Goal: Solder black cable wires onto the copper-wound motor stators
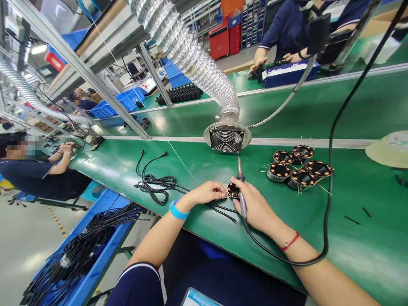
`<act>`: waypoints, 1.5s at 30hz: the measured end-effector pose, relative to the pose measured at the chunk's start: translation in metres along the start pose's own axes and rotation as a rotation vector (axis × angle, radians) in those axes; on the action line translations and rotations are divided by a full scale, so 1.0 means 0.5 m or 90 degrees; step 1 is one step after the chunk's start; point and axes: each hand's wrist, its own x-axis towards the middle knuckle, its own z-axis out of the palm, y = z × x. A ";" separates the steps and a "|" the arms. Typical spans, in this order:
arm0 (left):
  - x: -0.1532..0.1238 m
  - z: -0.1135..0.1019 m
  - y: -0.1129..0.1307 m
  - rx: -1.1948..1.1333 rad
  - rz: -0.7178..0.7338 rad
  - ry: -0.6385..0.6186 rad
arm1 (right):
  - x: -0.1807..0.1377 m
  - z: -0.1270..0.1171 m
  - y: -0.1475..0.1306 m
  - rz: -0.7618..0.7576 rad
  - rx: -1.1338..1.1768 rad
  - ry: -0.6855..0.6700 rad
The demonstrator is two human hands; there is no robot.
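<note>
My left hand [207, 192] pinches a small round copper-wound coil [233, 190] against the green bench [127, 170]. My right hand [255, 206] is wrapped round a soldering iron [241, 187], its tip pointing up and away just above the coil. The iron's black cord [328, 178] loops off to the right and upward. A blue band sits on my left wrist, a red string on my right.
Several more wound coils [298, 168] lie to the right. A fume fan [227, 138] on a silver duct stands behind my hands. Black cables [153, 183] lie at left; a blue bin of cables [79, 255] sits below. Other people work opposite and at left.
</note>
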 end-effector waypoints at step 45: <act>0.053 -0.111 0.006 -0.073 0.049 -0.228 | 0.022 0.050 -0.034 0.109 -0.020 0.013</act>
